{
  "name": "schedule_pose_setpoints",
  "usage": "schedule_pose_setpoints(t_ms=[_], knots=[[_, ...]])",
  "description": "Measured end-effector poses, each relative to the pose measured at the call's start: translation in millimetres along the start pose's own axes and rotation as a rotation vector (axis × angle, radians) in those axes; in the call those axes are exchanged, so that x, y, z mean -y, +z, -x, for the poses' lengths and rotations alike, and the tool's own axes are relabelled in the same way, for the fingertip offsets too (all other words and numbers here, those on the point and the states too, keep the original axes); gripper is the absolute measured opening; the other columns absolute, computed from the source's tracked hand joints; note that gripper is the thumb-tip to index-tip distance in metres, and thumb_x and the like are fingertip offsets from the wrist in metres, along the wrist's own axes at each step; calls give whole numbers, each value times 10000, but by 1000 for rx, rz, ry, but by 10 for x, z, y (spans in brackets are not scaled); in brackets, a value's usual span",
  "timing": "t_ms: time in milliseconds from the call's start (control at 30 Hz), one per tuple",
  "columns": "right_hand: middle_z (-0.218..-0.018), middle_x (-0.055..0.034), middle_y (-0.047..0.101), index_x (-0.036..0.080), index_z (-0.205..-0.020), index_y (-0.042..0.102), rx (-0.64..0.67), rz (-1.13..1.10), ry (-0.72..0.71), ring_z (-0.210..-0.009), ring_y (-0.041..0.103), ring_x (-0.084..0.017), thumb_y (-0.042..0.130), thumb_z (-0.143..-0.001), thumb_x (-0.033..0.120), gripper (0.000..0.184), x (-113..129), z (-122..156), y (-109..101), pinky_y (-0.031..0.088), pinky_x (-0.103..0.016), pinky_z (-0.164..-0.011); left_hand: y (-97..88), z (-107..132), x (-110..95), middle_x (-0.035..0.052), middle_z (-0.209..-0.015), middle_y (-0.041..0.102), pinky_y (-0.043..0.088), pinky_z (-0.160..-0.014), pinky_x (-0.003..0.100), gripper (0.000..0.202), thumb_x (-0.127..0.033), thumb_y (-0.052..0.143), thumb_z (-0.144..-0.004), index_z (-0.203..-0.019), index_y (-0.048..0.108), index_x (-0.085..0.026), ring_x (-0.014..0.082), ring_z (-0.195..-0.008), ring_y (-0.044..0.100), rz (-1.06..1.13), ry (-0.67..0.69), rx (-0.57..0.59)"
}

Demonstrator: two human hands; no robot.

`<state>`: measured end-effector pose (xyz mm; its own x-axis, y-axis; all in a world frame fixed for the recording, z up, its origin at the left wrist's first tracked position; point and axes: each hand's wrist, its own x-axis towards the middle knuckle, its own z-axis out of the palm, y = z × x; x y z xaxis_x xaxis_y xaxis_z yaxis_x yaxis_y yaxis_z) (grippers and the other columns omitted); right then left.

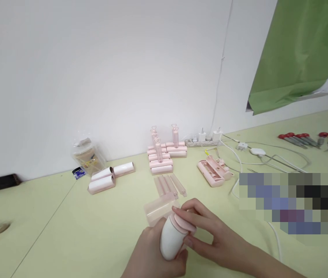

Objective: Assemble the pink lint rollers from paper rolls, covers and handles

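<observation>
My left hand (157,251) is wrapped around the white roll of a lint roller (173,237), held tilted near the table's front edge. The fingers of my right hand (207,227) are closed on its pink end piece (183,223). Just behind my hands lies a clear pink cover (161,208). Several translucent pink handles (168,184) lie side by side beyond that cover. My palms hide part of the roller's underside.
Several pink lint rollers (161,166) stand grouped by the wall, handles up. White rolls (102,184) and a plastic bag (88,156) sit to the left. Pink housings (212,171), a power strip (201,143) and white cables (240,162) lie to the right.
</observation>
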<state>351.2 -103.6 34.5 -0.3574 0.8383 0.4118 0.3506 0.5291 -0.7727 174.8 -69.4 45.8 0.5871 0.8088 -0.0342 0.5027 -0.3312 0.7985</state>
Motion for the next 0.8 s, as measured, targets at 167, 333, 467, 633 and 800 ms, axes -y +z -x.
schedule_pose_setpoints(t_ms=[167, 333, 467, 633, 800], knots=[[-1041, -39, 470, 280, -1231, 343, -18, -363, 208, -963, 488, -145, 605, -782, 255, 521, -41, 22, 134, 405, -311, -873, 47, 27, -18, 6, -753, 597, 432, -550, 245, 306, -219, 553, -642, -941, 502, -188, 157, -638, 537, 204, -21, 10], [-751, 6, 537, 197, -790, 424, -152, -614, 311, -749, 539, -133, 573, -765, 480, 320, -75, -17, 188, 442, -245, -678, -58, 38, 72, 67, -1048, 515, 437, -827, 336, 567, -238, 606, -628, -1119, 325, -201, 224, -970, 511, 234, 112, -46], [-872, -24, 580, 211, -944, 495, -279, -311, 372, -802, 554, -151, 473, -824, 487, 302, -41, -212, -63, 439, -224, -645, -225, -59, 408, 112, -1256, 314, 262, -1009, 401, 857, -312, 742, -494, -1194, 263, -187, 281, -1203, 277, -47, 71, -181], [-1016, -25, 591, 234, -1029, 558, -55, 95, 193, -930, 536, -167, 503, -830, 416, 276, -79, -525, -217, 417, -246, -763, -248, -171, 786, 82, -1179, 415, 342, -941, 349, 585, -305, 583, -713, -1197, 273, -197, 213, -1103, 419, 125, -19, -48], [-917, -39, 632, 198, -1005, 594, 161, 436, 11, -858, 559, -179, 486, -851, 385, 266, -152, -595, -55, 409, -273, -710, -209, -179, 851, 64, -1139, 444, 347, -920, 338, 572, -323, 671, -626, -1113, 401, -190, 235, -1095, 406, 67, -7, 68]])
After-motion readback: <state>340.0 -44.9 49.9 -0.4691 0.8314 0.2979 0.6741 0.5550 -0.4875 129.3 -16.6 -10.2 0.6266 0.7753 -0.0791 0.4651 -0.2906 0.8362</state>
